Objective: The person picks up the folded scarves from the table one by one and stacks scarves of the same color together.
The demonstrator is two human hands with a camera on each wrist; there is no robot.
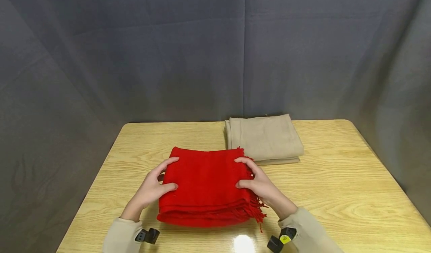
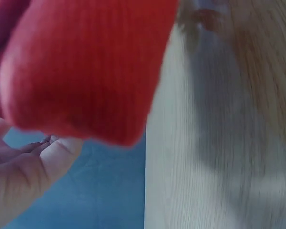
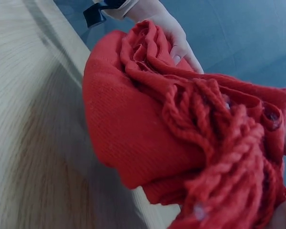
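Both hands hold a folded red scarf (image 1: 205,180) with twisted fringe along its right end. My left hand (image 1: 151,189) grips the left side, thumb and a finger lying over the top face. On the fringed side, my right hand (image 1: 260,183) grips it in the same way. The wrist views show the scarf raised off the table, its folded layers sagging. The left thumb (image 2: 62,152) shows under the cloth's edge in the left wrist view. Fringe (image 3: 229,157) covers much of the right wrist view, and the fingers underneath are mostly hidden.
A folded beige cloth (image 1: 266,137) lies at the back of the wooden table (image 1: 347,182), just behind the scarf's right corner. Grey curtains (image 1: 188,58) hang behind the table and at both sides. Small black devices (image 1: 148,236) are strapped to the wrists.
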